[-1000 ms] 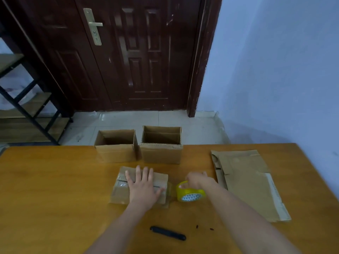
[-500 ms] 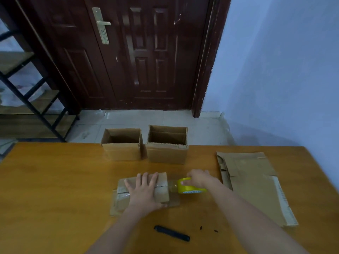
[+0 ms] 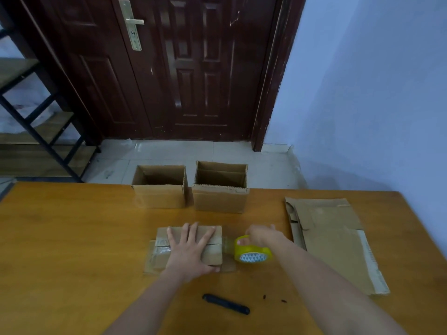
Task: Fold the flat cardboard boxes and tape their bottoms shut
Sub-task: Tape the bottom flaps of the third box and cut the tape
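We are pressing our left hand (image 3: 191, 250) flat, fingers spread and straight, on the upturned bottom of the box (image 3: 212, 255) lying near the middle of the table (image 3: 72, 238). Our right hand (image 3: 262, 236) is gripping the yellow tape roll (image 3: 252, 252), fingers curled over its rim, just past the box's right edge. A clear strip of tape (image 3: 227, 245) is running between the roll and the box, in line with the seam where the two flaps meet. That seam is lying left to right across us, so the roll is sitting on the extension of the box's long line, to its right. The black cutter (image 3: 226, 303) is lying nearer to us, below the gap between box and roll, and we judge the right hand closer to it. Two folded boxes (image 3: 159, 199) (image 3: 220, 200) are standing open at the far edge, and flat cardboard (image 3: 333, 243) is waiting on the right.
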